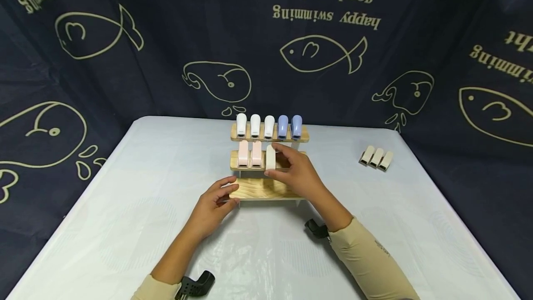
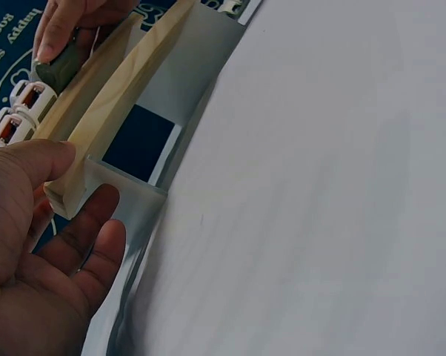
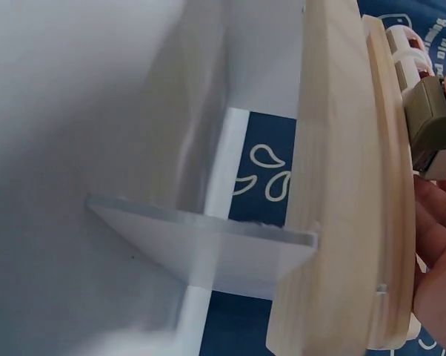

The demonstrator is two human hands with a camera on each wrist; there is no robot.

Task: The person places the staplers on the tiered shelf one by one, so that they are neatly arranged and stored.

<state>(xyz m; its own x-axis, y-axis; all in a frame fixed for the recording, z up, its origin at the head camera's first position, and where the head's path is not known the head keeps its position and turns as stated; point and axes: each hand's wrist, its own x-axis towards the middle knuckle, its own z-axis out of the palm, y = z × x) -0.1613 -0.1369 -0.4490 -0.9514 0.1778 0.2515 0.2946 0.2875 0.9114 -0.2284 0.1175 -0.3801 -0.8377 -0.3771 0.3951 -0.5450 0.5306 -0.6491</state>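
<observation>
My right hand (image 1: 293,170) pinches a cream stapler (image 1: 270,157), small and upright, at the middle tier of a wooden display stand (image 1: 266,190). Thumb and fingers lie at its near and far ends. To its left on that tier stand two pink staplers (image 1: 250,153). My left hand (image 1: 212,207) grips the left end of the lowest board, thumb on the near edge; in the left wrist view its other fingers curl around the board end (image 2: 64,194). The held stapler (image 3: 434,115) looks olive in the right wrist view, partly hidden by fingers.
The top tier carries three white staplers (image 1: 255,125) and two blue staplers (image 1: 289,126). Several cream staplers (image 1: 376,157) lie side by side at the table's right. Clear supports (image 3: 223,237) hold up the boards. A dark fish-print curtain (image 1: 258,36) hangs behind the white table (image 1: 125,226).
</observation>
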